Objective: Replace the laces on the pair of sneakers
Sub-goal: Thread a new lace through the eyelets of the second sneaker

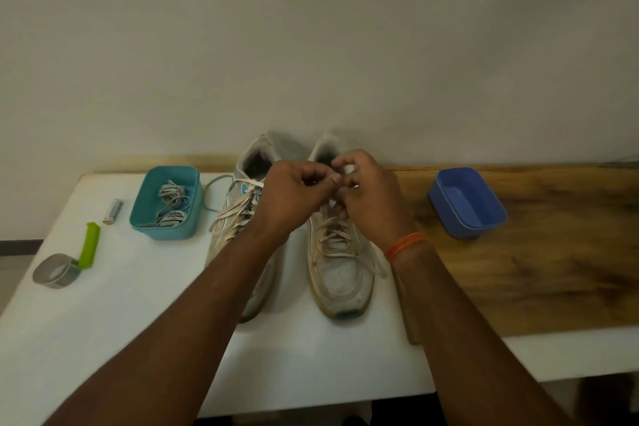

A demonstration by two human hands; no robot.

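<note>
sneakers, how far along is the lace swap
Early. Done: nothing clear; both sneakers still carry laces. In hand: left hand and right hand pinch the lace at the top of the right sneaker. Left: the left sneaker, plus laces waiting in the teal tub; blue tub holds nothing.

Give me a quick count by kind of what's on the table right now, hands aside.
Sneakers: 2, left sneaker and right sneaker
Tubs: 2, teal tub with laces, blue tub
Tape roll: 1
Green tool: 1
Small silver cylinder: 1
Wooden board: 1
Total: 8
</note>
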